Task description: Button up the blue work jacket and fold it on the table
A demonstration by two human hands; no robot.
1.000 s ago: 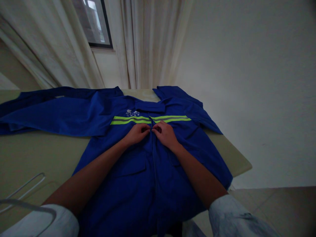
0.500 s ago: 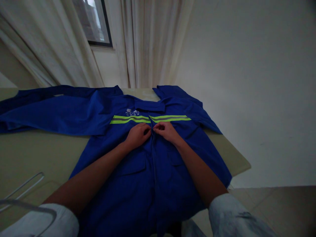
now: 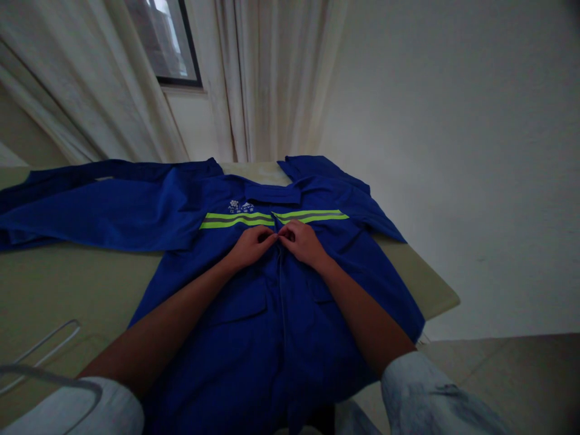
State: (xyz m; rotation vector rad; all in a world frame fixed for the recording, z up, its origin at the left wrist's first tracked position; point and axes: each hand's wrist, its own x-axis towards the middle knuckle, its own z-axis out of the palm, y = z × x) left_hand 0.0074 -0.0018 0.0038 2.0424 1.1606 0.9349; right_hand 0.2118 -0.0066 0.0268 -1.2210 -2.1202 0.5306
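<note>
A blue work jacket point(image 3: 235, 356) lies front side up, its collar at the far side and its hem toward me. A yellow-green reflective stripe point(image 3: 312, 215) crosses the chest, with a white printed logo above it on the left. My left hand point(image 3: 254, 244) pinches the jacket's front edge just below the stripe. Fingertip to fingertip with it, my right hand point(image 3: 300, 241) is closed on the same front placket. Whatever fastener may lie between the fingers is hidden.
The pale green table point(image 3: 90, 284) bears the jacket; its right corner sticks out past the cloth. A wire hanger point(image 3: 43, 356) lies at the lower left. Behind the table hang cream curtains point(image 3: 281, 78) beside a window point(image 3: 170, 42). A white wall point(image 3: 453, 151) stands on the right.
My right hand has shifted slightly left and its fingertips now meet those of my left hand at the placket. The view has moved a little.
</note>
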